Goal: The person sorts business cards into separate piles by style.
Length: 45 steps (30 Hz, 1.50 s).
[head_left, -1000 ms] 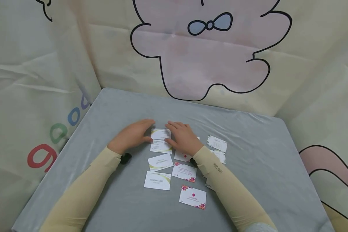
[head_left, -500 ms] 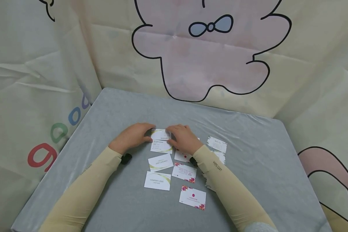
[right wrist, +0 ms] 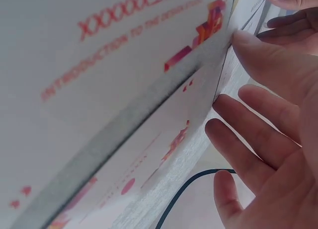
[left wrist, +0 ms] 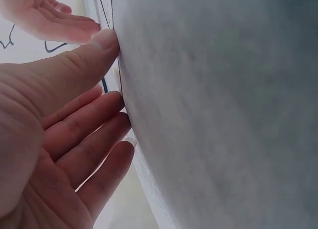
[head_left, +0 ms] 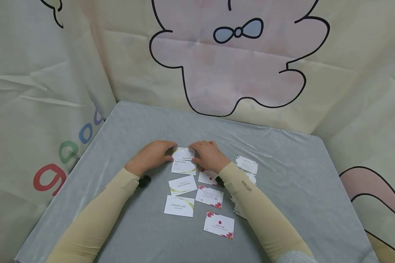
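Note:
A white business card with a yellow-green curve [head_left: 183, 153] lies at the far end of the left column. My left hand [head_left: 150, 156] is at its left edge, thumb and fingertips touching down. In the left wrist view these fingers [left wrist: 89, 134] look relaxed and slightly spread. My right hand [head_left: 212, 156] stands at the card's right edge. In the right wrist view its fingers [right wrist: 248, 119] are loosely bent, with the thumb [right wrist: 268, 55] down by the cards. A second matching card [head_left: 183, 167] lies directly below, touching or slightly overlapped.
Two more yellow-green cards [head_left: 179, 206] continue the left column. Floral red cards [head_left: 219, 225] form a middle column, partly hidden by my right hand. Leaf-bordered cards [head_left: 247, 164] lie at right, partly under my right forearm. A grey cloth [head_left: 145, 233] covers the table.
Both hands have closed in slightly on the far card, the right fingers drawing in from straighter to more bent. The cards show little movement. The head view has tilted slightly.

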{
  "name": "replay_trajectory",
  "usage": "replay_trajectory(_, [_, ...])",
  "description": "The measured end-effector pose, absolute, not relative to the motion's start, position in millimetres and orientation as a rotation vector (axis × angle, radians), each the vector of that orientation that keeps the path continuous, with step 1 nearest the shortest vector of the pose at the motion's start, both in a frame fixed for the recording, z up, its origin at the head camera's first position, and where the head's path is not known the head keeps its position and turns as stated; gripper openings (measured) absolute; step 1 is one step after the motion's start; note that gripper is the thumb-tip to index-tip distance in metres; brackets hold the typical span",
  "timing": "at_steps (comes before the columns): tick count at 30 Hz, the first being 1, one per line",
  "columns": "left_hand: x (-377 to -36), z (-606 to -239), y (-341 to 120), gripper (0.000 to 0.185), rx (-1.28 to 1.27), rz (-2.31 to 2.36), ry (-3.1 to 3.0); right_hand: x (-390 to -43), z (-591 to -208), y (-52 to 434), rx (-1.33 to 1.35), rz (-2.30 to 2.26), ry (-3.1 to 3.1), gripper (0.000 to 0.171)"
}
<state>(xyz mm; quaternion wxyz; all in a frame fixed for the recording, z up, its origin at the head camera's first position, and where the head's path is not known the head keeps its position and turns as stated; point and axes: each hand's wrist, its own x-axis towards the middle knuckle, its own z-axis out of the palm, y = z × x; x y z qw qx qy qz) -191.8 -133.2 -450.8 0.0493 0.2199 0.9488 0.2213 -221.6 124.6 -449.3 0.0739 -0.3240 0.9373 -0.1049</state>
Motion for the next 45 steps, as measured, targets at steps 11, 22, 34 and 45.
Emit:
replay_trajectory(11, [-190.6,-451.9,-130.1,0.051,0.691,0.659,2.922,-221.5,-448.3,126.3,-0.932,-0.370,2.804,0.053])
replay_trajectory(22, [-205.5,-443.4,-124.2,0.063,0.707,0.589,2.860,-224.7,-444.9,129.1,-0.943,-0.402,2.787,0.053])
replay_trajectory(34, [-212.9,-439.4,-121.8,0.058,0.746,0.489,2.864,-226.9,-445.0,129.5,-0.935,-0.448,2.765,0.051])
replay_trajectory(45, [-235.3,-441.1,-113.7,0.065,0.736,0.537,2.838,-240.7,-451.7,138.4,-0.937,-0.443,2.843,0.056])
